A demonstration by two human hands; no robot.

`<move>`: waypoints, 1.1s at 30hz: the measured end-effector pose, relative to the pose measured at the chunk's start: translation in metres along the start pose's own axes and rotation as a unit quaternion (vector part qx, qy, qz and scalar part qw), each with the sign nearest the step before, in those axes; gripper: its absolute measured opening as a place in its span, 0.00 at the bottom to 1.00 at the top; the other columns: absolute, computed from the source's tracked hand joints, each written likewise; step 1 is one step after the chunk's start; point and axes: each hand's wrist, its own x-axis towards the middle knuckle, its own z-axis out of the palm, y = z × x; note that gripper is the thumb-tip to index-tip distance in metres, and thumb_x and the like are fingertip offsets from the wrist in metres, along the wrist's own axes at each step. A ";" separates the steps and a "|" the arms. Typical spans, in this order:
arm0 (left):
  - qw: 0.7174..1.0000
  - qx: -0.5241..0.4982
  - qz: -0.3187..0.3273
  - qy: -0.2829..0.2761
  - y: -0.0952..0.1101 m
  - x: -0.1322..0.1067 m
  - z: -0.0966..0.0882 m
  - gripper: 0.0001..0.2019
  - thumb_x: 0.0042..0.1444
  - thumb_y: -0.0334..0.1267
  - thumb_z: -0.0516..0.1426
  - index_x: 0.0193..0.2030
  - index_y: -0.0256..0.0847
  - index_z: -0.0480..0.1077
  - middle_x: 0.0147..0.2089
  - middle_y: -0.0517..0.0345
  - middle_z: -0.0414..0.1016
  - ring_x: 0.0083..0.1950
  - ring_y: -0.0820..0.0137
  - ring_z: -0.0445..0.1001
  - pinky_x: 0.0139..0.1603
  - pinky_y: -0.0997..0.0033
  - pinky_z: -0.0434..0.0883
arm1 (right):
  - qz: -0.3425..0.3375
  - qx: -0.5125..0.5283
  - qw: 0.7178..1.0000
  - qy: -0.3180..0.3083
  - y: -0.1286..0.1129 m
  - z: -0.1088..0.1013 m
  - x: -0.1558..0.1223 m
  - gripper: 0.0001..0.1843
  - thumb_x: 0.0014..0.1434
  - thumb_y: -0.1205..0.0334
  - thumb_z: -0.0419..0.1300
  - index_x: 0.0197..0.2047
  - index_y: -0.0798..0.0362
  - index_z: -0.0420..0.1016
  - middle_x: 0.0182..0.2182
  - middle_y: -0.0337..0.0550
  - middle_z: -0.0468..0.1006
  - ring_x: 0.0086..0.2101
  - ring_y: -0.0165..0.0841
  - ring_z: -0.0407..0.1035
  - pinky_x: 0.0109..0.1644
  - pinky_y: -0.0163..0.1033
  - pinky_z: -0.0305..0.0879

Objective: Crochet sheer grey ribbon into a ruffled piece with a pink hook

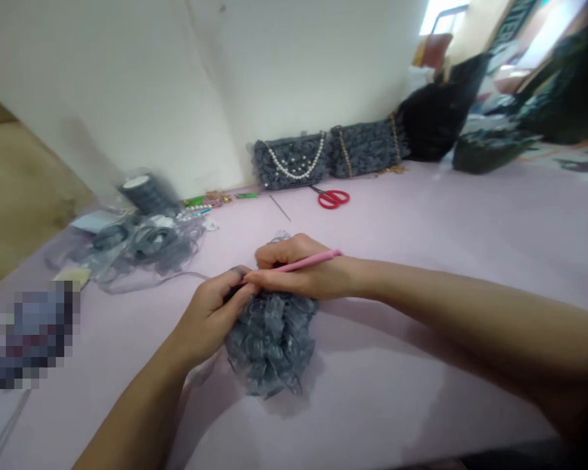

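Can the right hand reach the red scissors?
Probably yes. The right hand holds a pink crochet hook, and the red scissors lie ahead on the pale pink tabletop, with nothing standing between them. It would likely need to put the hook down first.

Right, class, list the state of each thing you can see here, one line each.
Left hand: pinching the grey ruffled ribbon work.
Right hand: gripping the pink crochet hook, tip hidden.
Red-handled scissors: closed, lying flat.
Grey pearl-strapped bag: standing against the wall.
Grey bag with gold chain: upright beside it.
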 end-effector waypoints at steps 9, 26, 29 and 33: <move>0.981 -0.135 -0.084 0.109 0.000 0.004 0.006 0.11 0.53 0.47 0.63 0.32 0.41 0.73 0.27 0.63 0.67 0.26 0.76 0.61 0.26 0.80 0.60 | -0.038 -0.049 0.990 -0.129 0.038 -0.034 0.001 0.19 0.66 0.47 0.51 0.43 0.55 0.70 0.42 0.46 0.75 0.41 0.34 0.67 0.48 0.39 0.61; 0.956 -0.257 -0.099 0.095 0.004 0.008 0.006 0.12 0.47 0.45 0.66 0.26 0.42 0.69 0.29 0.60 0.64 0.35 0.69 0.64 0.31 0.75 0.66 | -0.172 -0.155 0.969 -0.088 0.040 -0.019 -0.003 0.15 0.53 0.68 0.57 0.46 0.57 0.68 0.50 0.54 0.67 0.47 0.40 0.65 0.54 0.45 0.61; 0.949 -0.282 -0.117 0.082 0.009 0.008 0.009 0.12 0.47 0.45 0.66 0.25 0.43 0.68 0.28 0.60 0.62 0.32 0.70 0.63 0.30 0.73 0.65 | -0.167 -0.124 0.973 -0.102 0.036 -0.022 -0.003 0.11 0.54 0.68 0.56 0.42 0.55 0.65 0.48 0.53 0.68 0.45 0.39 0.65 0.53 0.43 0.61; 0.929 -0.336 -0.128 0.089 0.008 0.008 0.011 0.13 0.48 0.41 0.65 0.24 0.42 0.65 0.25 0.62 0.59 0.29 0.72 0.60 0.29 0.74 0.64 | -0.135 -0.068 0.983 -0.105 0.037 -0.026 -0.001 0.07 0.56 0.69 0.53 0.39 0.53 0.61 0.41 0.46 0.70 0.40 0.36 0.64 0.48 0.42 0.61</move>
